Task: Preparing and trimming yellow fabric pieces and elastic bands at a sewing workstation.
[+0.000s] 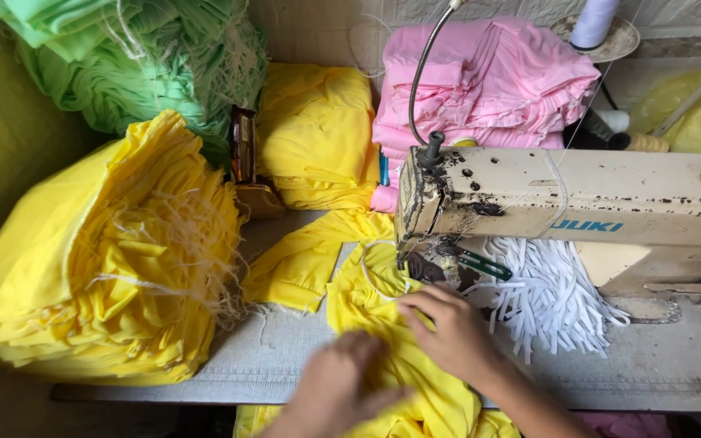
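head view shows one yellow cloth piece [383, 324] on the worktop [651, 357] at the near middle, under the one sewing machine [578, 199]; it looks light, soft and limp, best pinched at an edge. the left hand [342, 389], blurred and loosely curled, and the right hand [448, 328], fingers spread flat, both press on it, neither gripping
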